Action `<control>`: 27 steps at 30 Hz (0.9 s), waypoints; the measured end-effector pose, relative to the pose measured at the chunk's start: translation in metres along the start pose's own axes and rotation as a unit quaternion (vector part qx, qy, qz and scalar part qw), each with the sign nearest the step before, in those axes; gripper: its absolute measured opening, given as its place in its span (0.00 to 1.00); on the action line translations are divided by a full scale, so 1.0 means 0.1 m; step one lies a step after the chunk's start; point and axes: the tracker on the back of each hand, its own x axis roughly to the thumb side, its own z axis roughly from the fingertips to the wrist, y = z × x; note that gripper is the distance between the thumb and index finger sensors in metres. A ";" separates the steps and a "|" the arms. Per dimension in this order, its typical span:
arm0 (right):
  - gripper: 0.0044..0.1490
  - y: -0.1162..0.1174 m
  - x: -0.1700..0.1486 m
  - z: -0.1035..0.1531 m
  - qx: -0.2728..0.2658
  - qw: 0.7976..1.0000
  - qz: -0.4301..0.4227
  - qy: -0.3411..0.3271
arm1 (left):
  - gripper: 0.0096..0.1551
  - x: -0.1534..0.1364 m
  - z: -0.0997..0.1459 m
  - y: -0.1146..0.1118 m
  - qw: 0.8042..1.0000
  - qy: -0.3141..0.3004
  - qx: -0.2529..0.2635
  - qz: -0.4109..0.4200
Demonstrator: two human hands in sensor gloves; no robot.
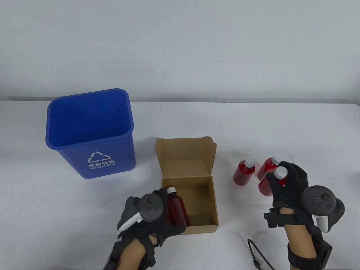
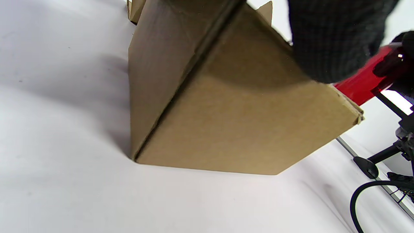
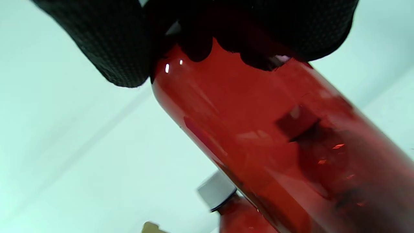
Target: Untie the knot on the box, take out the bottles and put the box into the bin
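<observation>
Cardboard box (image 1: 197, 180) open. Left hand (image 1: 157, 213) grips a red bottle (image 1: 176, 209) inside it; right hand (image 1: 289, 182) pinches the capped bottle (image 1: 274, 181) right of the box.

Lying open: bare table (image 1: 253, 126) at twelve o'clock of box (image 1: 188, 180). Standing in the way at ten o'clock: bin (image 1: 92, 135); crowding three o'clock: bottles (image 1: 244, 172).

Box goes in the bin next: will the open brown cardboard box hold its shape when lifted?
The open brown cardboard box looks fairly stiff and likely light. Its raised lid may flop at the fold. One bottle remains inside, adding weight.
</observation>
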 end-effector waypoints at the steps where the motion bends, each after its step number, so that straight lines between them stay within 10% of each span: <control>1: 0.39 -0.04 -0.06 -0.02 -0.002 1.000 -0.008 0.019 | 0.76 -0.01 0.00 0.00 1.000 -0.001 0.000 0.003; 27: 0.42 0.31 -0.61 -0.06 0.115 0.982 0.028 0.149 | 0.75 -0.06 -0.01 0.00 1.000 -0.008 -0.003 0.026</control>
